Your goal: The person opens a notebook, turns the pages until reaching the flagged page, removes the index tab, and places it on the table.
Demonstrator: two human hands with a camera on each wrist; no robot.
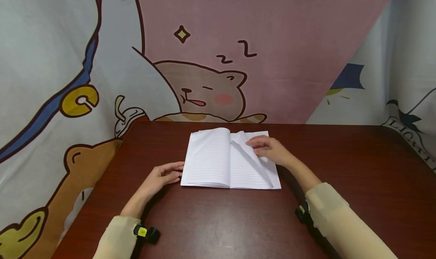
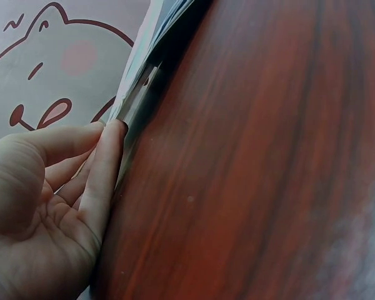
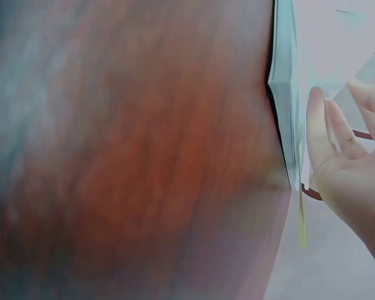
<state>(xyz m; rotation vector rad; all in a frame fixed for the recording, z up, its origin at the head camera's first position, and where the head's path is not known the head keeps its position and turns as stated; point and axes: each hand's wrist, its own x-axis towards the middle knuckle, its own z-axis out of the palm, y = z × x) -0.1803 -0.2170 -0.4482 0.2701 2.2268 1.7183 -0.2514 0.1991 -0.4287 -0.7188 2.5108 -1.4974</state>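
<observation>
An open notebook (image 1: 208,158) with ruled white pages lies on the dark wooden table. Its left half bulges in a curve toward the spine. At the left edge my left hand (image 1: 165,177) touches the paper with extended, relaxed fingertips, thumb nearest me. The left wrist view has those fingertips (image 2: 114,128) right at the notebook's edge. Over the right half, my right hand (image 1: 270,150) pinches a lifted page (image 1: 250,153) near its upper outer part. That page bends diagonally, with a shaded band along the bend. In the right wrist view, its corner (image 3: 331,75) shows by the fingers.
The reddish-brown table (image 1: 225,221) extends around the notebook on all sides. Behind it hangs a cartoon-printed cloth (image 1: 279,62), also covering the left side. Dark devices (image 1: 150,234) are strapped at both wrists, over pale yellow sleeves (image 1: 340,217).
</observation>
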